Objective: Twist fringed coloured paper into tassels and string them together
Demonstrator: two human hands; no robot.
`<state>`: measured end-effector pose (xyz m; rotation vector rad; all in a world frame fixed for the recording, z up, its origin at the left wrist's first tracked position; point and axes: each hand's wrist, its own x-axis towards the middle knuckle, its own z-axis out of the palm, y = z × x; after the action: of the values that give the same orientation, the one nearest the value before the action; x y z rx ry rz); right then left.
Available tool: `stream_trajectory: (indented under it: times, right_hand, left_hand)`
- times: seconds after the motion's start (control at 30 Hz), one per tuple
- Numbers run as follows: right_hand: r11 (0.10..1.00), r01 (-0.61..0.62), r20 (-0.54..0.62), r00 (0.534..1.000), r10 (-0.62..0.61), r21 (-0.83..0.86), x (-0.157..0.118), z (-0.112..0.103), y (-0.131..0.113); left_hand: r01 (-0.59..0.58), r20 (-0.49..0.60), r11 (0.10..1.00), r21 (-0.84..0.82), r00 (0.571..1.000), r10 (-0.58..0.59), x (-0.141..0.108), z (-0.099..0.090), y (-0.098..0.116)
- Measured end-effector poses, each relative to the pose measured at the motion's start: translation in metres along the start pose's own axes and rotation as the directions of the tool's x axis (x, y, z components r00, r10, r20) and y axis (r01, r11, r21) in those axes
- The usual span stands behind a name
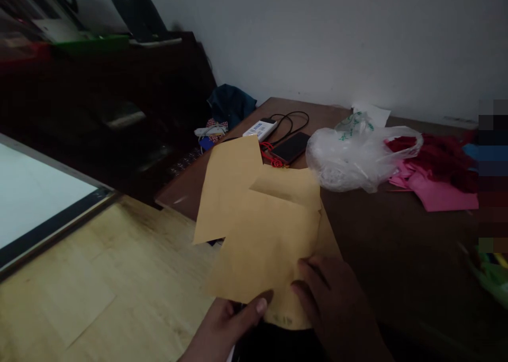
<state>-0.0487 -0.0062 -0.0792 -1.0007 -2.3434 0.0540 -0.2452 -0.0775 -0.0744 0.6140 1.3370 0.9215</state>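
Brown kraft paper, which looks like an envelope [273, 235] with a folded opening at its upper end, is tilted in front of me. My left hand [234, 319] grips its lower edge, thumb on top and the other fingers mostly hidden beneath. My right hand [337, 293] lies over its lower right part, with bent fingers apart and their tips touching the surface. Faint dark marks show near the bottom edge. Another brown paper piece [230, 177] sticks out behind it at the upper left.
On the brown table [397, 235] are a black phone [291, 147], a white device [260, 130] with a black cable, red cord [278, 162], a clear plastic bag [349, 155] and red and pink cloth [436, 177]. A dark cabinet [79, 108] stands left, above pale flooring.
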Motion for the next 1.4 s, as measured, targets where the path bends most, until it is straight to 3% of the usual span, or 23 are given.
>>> stream_trajectory:
  times: [0.1, 0.27, 0.47, 0.57, 0.63, 0.87, 1.03, 1.17, 1.4]
  right_hand:
    - [0.998, 0.008, -0.006, 1.0, -0.008, 0.067, -0.001, 0.001, -0.001]
    - [0.96, -0.066, 0.077, 0.996, 0.047, 0.273, 0.002, -0.006, 0.007]
    - [0.93, -0.044, 0.06, 0.998, 0.024, 0.366, 0.022, -0.007, 0.017]
    - [0.913, -0.04, 0.04, 0.999, 0.026, 0.407, 0.029, -0.001, 0.017]
    - [0.91, -0.032, 0.021, 0.999, 0.025, 0.413, 0.031, 0.0, 0.015]
    - [0.908, 0.049, 0.015, 0.998, -0.061, 0.415, 0.035, -0.003, 0.013]
    - [0.883, 0.033, 0.008, 0.999, -0.042, 0.468, 0.033, 0.001, 0.014]
    - [0.871, -0.003, 0.043, 0.999, -0.021, 0.491, 0.032, 0.001, 0.014]
    - [0.893, 0.014, 0.014, 1.0, -0.023, 0.449, 0.033, 0.0, 0.012]
  left_hand:
    - [-0.076, 0.029, 0.987, 0.141, 0.997, 0.072, 0.008, 0.011, 0.001]
    - [0.053, -0.015, 0.992, 0.11, 0.999, -0.052, 0.017, 0.015, -0.002]
    - [0.154, -0.028, 0.985, 0.084, 0.988, -0.152, 0.009, 0.018, 0.002]
    - [0.131, -0.043, 0.99, 0.042, 0.991, -0.13, 0.008, 0.019, 0.003]
    - [0.105, 0.001, 0.993, 0.055, 0.994, -0.105, 0.011, 0.016, 0.0]
    - [0.061, 0.036, 0.958, 0.279, 0.997, -0.073, 0.021, 0.004, -0.012]
    - [-0.007, 0.098, 0.94, 0.341, 0.995, -0.027, 0.023, 0.002, -0.009]
    - [-0.095, 0.147, 0.932, 0.35, 0.988, 0.046, 0.023, 0.003, -0.007]
    - [-0.105, 0.159, 0.95, 0.294, 0.985, 0.06, 0.019, 0.009, -0.002]
